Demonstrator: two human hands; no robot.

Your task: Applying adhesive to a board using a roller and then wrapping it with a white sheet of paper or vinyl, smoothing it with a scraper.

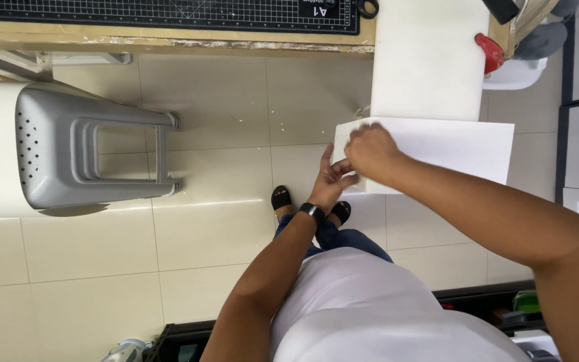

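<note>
pale floor tiles are filling most of the view, and the white sheet (450,144) is serving as the landmark for everything else. it is being held out in the air above the tiles, just below a white board (430,57) that is hanging over the edge of a wooden worktop (169,40). the right hand (370,153) is lying over the sheet's near left corner, fingers curled down on it – its grip is closed on the paper. the left hand (333,177) is coming in from underneath at the same corner, fingers pinching the edge, so both grips are grasping the sheet and touching each other there.

judging by how the sheet is lying, the work looks barely begun: the paper is showing flat and uncreased to the right of the hands, and only that one corner is being handled – whether a fold is forming beneath the hands cannot be told.

far left of the sheet a grey plastic stool (82,151) is standing on the tiles, and up left of it a black cutting mat (169,13) is resting on the worktop.
</note>
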